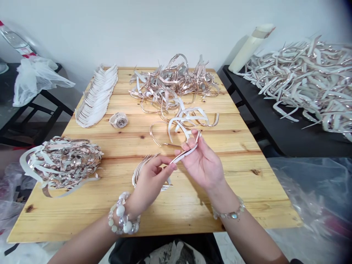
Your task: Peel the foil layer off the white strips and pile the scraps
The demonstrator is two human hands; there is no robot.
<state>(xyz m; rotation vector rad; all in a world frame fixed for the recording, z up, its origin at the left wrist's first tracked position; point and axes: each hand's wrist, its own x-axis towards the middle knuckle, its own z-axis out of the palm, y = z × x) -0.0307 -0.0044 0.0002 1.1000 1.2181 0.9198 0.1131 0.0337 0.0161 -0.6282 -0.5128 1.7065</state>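
Note:
My left hand (155,178) pinches one end of a thin curved strip (187,153), white on one face with a shiny rose-gold edge. Toward the strip's other end, my right hand (205,161) grips it between thumb and fingers, palm turned up. Partly hidden under my left hand lies a small stack of similar curved strips (139,170). Just beyond my hands, loose white and rose-gold strips (189,119) are scattered on the wooden table (247,205).
A tangled heap of strips (176,79) lies at the table's back, a neat overlapping row (97,97) at back left. Nearby sit a small tape roll (118,120) and a shiny bundle (66,163). More strips (308,80) and a white roll (251,47) occupy the black right-hand table.

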